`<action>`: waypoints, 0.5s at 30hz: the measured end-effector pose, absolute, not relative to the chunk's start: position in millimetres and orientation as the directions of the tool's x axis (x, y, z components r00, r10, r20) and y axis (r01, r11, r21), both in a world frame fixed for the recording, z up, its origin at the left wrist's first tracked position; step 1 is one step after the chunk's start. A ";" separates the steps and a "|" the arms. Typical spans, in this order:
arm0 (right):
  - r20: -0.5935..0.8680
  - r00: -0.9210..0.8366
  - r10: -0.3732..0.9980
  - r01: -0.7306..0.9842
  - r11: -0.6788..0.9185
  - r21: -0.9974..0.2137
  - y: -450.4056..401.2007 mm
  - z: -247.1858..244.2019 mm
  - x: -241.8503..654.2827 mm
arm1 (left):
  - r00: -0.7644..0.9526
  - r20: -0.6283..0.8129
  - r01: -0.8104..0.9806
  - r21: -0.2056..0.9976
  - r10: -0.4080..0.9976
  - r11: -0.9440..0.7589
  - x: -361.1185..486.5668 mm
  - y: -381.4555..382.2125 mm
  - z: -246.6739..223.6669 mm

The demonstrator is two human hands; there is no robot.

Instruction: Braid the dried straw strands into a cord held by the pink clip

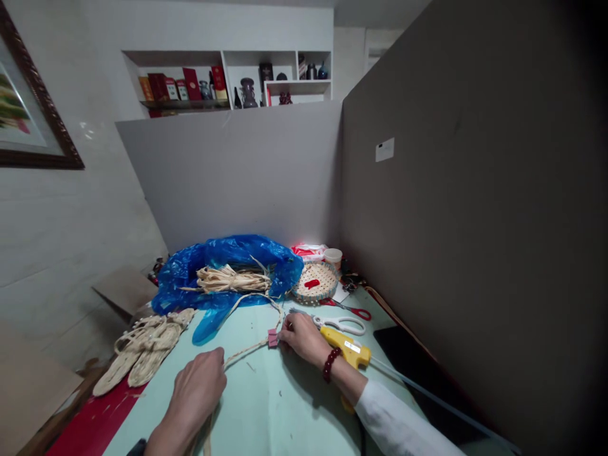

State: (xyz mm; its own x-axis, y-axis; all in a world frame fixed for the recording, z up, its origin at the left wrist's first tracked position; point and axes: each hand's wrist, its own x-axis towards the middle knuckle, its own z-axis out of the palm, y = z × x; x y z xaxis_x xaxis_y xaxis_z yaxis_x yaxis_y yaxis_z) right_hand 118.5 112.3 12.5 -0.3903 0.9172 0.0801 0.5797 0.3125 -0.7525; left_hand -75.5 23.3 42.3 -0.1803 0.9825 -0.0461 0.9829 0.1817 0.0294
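Observation:
My left hand (197,389) is closed round a braided straw cord (247,350) near the front of the table, and strands hang down below it. The cord runs right to a small pink clip (272,338). Fingers of my right hand (304,339) are pinched together at the clip's right side; the exact contact is partly hidden. From the clip, the cord curves up toward a bundle of dry straw (232,279) lying in a blue plastic bag (175,282). A yellow glue gun (349,347) lies just right of my right hand.
White-handled scissors (349,325) and red-handled scissors (358,312) lie beyond the glue gun. A round woven basket (316,282) and a white tub (333,256) stand behind. Woven sandals (147,351) lie left. Grey partitions (251,177) enclose the pale green table (266,411).

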 end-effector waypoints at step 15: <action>0.078 -0.363 0.929 0.592 0.294 -0.750 110.9 18.5 117.7 | -0.155 -0.051 0.987 -0.051 0.987 0.152 -73.1 38.7 39.4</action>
State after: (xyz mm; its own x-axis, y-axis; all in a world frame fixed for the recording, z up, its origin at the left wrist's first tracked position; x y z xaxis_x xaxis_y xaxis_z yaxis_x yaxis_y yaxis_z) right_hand 117.7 110.9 18.5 -0.3627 0.9286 0.0781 0.5923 0.2945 -0.7500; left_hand -73.1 38.7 39.4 -0.1547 0.9867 -0.0508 0.9870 0.1521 -0.0512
